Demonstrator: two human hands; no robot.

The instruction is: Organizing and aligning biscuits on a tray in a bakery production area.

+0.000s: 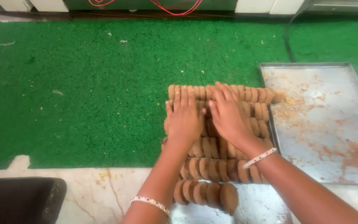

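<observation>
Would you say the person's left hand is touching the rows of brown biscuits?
Touching: the head view shows the left hand lying flat on the biscuit rows.

Bench (104, 199): pale marble, mostly covered by green turf mat (83, 91). On it: rows of brown round biscuits (212, 170) dead centre, crumb-strewn metal tray (324, 124) at 3 o'clock touching them, dark bin (17, 199) at 8 o'clock.

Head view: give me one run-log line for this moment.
left hand: flat on brown cookie rows | right hand: flat on same rows | metal tray: right, crumbs only | green mat: underneath
</observation>
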